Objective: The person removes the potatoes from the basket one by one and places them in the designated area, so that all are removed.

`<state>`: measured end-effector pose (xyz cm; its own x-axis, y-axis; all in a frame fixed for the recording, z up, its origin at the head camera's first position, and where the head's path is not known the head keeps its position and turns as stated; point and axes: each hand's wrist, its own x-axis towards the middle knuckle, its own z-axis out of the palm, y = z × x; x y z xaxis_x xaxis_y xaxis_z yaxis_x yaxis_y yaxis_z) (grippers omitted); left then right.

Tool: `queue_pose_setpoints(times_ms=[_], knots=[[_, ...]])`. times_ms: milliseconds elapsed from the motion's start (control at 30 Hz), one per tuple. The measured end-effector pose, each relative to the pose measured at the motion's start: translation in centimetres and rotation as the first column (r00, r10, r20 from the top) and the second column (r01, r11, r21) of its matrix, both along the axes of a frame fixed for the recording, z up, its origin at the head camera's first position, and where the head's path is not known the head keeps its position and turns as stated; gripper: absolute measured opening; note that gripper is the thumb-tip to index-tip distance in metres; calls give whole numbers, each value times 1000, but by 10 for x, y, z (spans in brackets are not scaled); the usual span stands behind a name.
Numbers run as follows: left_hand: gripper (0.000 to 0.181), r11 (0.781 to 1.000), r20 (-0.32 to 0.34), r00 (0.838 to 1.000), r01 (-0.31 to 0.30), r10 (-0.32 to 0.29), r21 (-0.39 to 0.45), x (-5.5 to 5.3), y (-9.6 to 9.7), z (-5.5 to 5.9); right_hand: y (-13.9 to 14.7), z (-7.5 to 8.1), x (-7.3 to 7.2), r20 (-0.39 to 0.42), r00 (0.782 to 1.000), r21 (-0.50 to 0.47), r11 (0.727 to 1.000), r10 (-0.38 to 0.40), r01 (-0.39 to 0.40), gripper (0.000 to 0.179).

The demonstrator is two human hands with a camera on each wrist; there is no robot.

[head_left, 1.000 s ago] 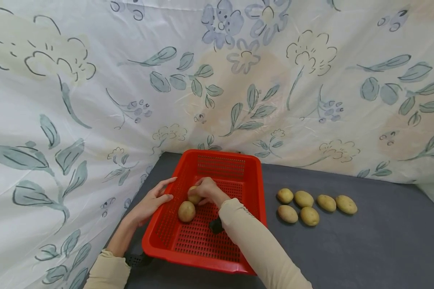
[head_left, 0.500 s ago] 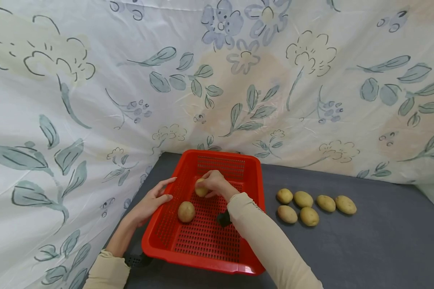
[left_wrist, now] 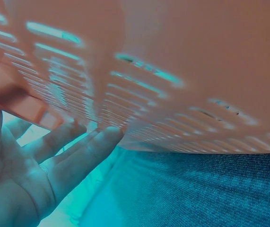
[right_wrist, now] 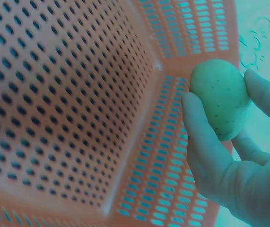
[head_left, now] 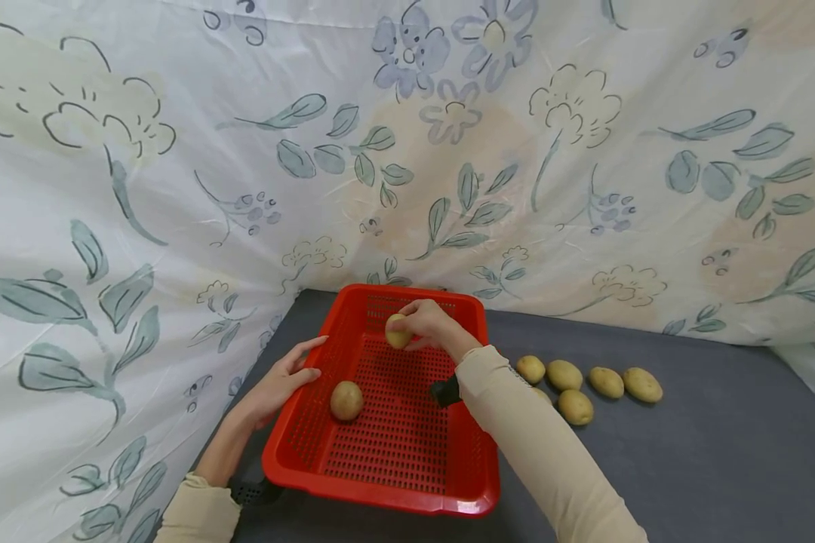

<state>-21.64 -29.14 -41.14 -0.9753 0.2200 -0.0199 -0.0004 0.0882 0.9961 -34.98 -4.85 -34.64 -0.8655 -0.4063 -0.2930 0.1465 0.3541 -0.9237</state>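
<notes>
My right hand point(head_left: 432, 326) pinches a yellow potato point(head_left: 398, 332) over the far part of a red plastic basket point(head_left: 380, 493) with slotted walls. In the right wrist view, thumb and fingers stand on either side of this potato point(right_wrist: 218, 98), and the basket's perforated floor lies beyond. A second, browner potato point(head_left: 346, 401) lies on the basket floor near its left wall. At the left rim rests my left hand point(head_left: 278, 388). From the left wrist view, its nearly straight fingers point(left_wrist: 90, 151) touch the slotted outer wall point(left_wrist: 210, 61).
Several more potatoes point(head_left: 643, 385) lie on the dark grey tabletop point(head_left: 706, 452) to the right of the basket, one partly hidden by my right sleeve point(head_left: 550, 452). A flowered cloth point(head_left: 394, 211) hangs behind and along the left side.
My right hand has lifted the yellow potato from beside the browner one and moved it back and to the right. My left hand stays at the rim. The head view has shifted slightly.
</notes>
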Motion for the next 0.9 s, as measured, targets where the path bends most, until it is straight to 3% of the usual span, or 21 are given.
queue_pose_setpoints(times_ms=[400, 900], knots=[[59, 1000, 2, 1000, 6, -6, -7, 0, -1, 0, 35, 27, -13, -14, 1000, -20, 999, 26, -26, 41], [59, 1000, 6, 1000, 1, -1, -21, 0, 1, 1, 92, 51, -11, -48, 996, -51, 996, 73, -76, 45]])
